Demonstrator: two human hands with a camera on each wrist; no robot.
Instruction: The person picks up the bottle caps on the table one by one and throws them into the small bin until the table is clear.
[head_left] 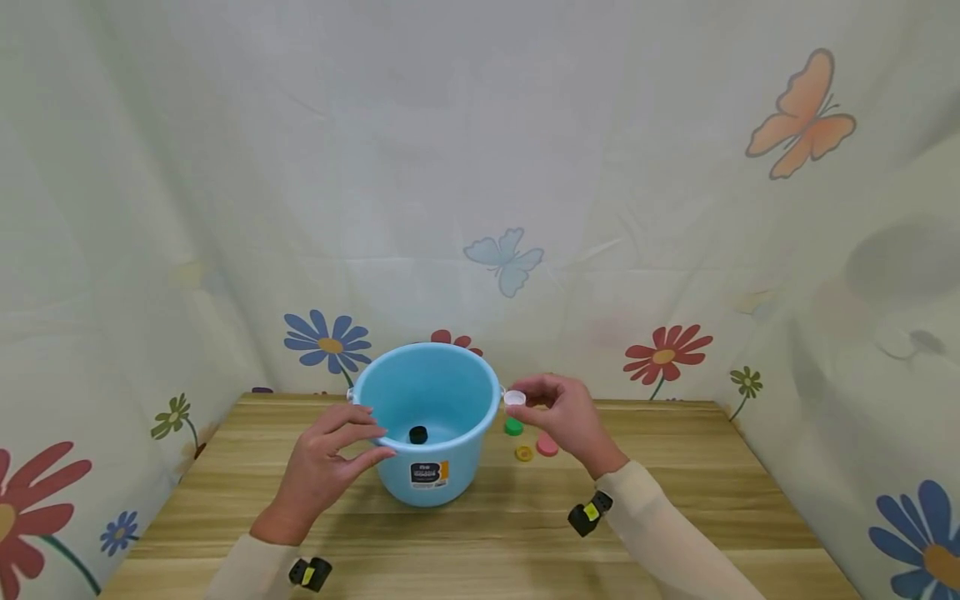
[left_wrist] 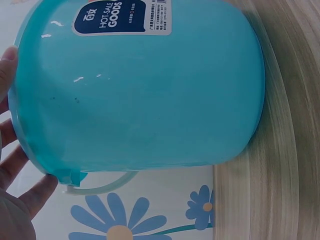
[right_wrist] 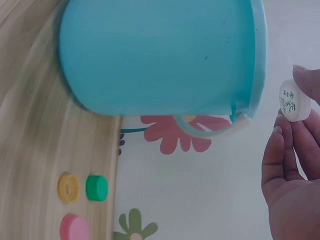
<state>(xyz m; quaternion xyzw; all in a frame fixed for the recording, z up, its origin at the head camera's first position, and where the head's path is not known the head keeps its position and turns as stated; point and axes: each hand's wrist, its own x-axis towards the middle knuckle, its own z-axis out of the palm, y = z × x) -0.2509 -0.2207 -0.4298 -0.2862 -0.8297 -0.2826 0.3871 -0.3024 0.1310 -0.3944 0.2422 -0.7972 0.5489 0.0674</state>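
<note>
The left hand (head_left: 322, 458) holds the near left edge of a light blue plastic bucket (head_left: 465, 467), fingers spread. The right hand (head_left: 564, 417) pinches a small round white plastic cap (head_left: 515, 398) just beside the bucket's right edge. A round black cap (head_left: 418, 435) lies inside. A round green cap (head_left: 513, 427), yellow cap (head_left: 524, 453) and pink cap (head_left: 547, 445) lie on the brown wood-grain table (head_left: 675, 500).
</note>
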